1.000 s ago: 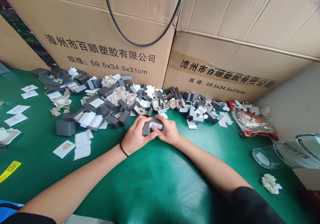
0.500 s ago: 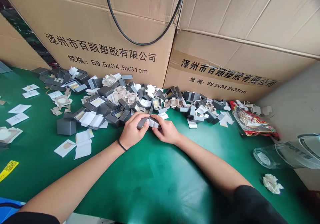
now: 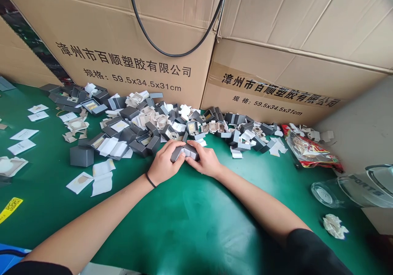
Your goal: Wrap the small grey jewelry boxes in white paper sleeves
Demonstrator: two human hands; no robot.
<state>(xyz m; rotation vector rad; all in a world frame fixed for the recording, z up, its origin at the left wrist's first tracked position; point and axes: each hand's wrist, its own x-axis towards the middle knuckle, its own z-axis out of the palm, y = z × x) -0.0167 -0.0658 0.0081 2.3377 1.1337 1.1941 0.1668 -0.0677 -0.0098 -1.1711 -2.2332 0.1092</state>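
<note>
Both hands meet at the middle of the green table, holding a small dark grey gift box (image 3: pixel 177 154) between them. My left hand (image 3: pixel 167 162) is wrapped round its left side, thumb on the near face. My right hand (image 3: pixel 206 159) grips the right side with its thumb beneath. White lining shows between the box's two dark parts. Just beyond the hands lies a heap of similar grey boxes (image 3: pixel 129 112), many open, mixed with white and beige paper inserts (image 3: pixel 158 117). Fingers cover much of the held box.
Large cardboard cartons (image 3: pixel 138 33) stand behind the heap, with a black cable (image 3: pixel 176 55) hanging before them. Loose white cards (image 3: pixel 21 146) lie at left. On the right are a red snack bag (image 3: pixel 313 150), a clear plastic bottle (image 3: pixel 328 194) and a crumpled tissue (image 3: pixel 334 226).
My left thumb has shifted slightly along the box, and more of the box's near face shows. Both hands keep hold of it in nearly the same place.
</note>
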